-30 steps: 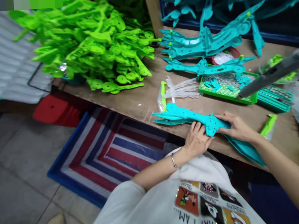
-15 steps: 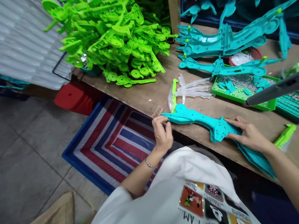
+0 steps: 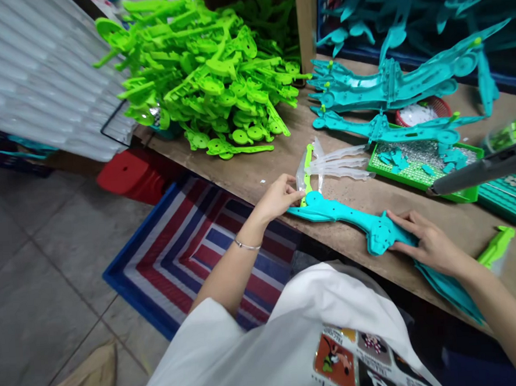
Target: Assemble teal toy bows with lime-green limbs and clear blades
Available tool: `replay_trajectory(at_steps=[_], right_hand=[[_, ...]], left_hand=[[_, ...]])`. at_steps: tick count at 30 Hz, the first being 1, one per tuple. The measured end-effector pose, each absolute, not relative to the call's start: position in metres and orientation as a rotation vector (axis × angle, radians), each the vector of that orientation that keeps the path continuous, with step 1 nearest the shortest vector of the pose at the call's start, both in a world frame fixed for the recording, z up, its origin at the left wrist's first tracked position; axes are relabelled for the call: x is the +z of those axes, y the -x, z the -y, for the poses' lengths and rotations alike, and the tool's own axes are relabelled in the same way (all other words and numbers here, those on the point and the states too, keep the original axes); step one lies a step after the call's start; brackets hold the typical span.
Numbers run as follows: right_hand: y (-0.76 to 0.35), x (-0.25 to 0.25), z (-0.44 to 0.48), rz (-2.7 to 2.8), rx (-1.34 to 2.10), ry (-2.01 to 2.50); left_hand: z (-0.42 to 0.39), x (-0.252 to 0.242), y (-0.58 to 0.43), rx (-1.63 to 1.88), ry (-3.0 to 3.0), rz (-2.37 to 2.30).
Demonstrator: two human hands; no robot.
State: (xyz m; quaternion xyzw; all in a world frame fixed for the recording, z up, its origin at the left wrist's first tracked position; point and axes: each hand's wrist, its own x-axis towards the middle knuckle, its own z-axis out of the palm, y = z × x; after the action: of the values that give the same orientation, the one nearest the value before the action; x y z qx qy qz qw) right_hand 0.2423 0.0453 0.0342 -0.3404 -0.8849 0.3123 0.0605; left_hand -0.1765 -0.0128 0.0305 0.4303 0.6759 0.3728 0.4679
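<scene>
A long teal plastic part (image 3: 351, 214) with a boxy hub lies along the bench's front edge. My right hand (image 3: 436, 243) grips it just right of the hub, thumb and fingers on either side. Above its left end, my left hand (image 3: 278, 199) is closed at the lower end of a narrow lime-green strip (image 3: 307, 166) that has a clear plastic blade on it. The fingertips are partly hidden there. Several translucent blades (image 3: 339, 165) fan out to the right of that strip.
A heap of lime-green parts (image 3: 216, 79) covers the bench's left. Assembled teal parts (image 3: 391, 86) lie at the back right, near a green tray of small pieces (image 3: 414, 174) and a red basket (image 3: 443, 107). A grey tool (image 3: 479, 168) hangs at right. A striped-lined crate (image 3: 146, 299) stands below.
My left hand has left the teal part's pointed end and moved up and right to the green strip. My right hand keeps its hold. The view has shifted slightly.
</scene>
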Motion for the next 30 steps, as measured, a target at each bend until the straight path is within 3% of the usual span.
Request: replay_trajectory(at_steps=[4, 8, 13, 19, 25, 30], right_hand=[[-0.241, 0.034, -0.043, 2.721, 0.892, 1.009], [-0.239, 0.038, -0.041, 2.737, 0.866, 1.025], [-0.239, 0.04, -0.041, 2.744, 0.864, 1.009], [-0.239, 0.039, -0.041, 2.741, 0.88, 0.987], [-0.238, 0.04, -0.04, 2.725, 0.889, 1.017], [-0.237, 0.041, -0.041, 2.732, 0.888, 1.019]], left_hand=[[-0.007, 0.039, 0.176, 0.785, -1.244, -1.859], [-0.027, 0.058, 0.156, 0.661, -1.906, -2.199], [-0.072, 0.06, 0.137, 0.246, -2.5, -1.953], [-0.139, 0.046, 0.14, 0.251, -2.602, -1.749], [-0.155, 0.052, 0.145, 0.506, -2.433, -1.943], [-0.128, 0.066, 0.154, -0.014, -2.607, -1.679]])
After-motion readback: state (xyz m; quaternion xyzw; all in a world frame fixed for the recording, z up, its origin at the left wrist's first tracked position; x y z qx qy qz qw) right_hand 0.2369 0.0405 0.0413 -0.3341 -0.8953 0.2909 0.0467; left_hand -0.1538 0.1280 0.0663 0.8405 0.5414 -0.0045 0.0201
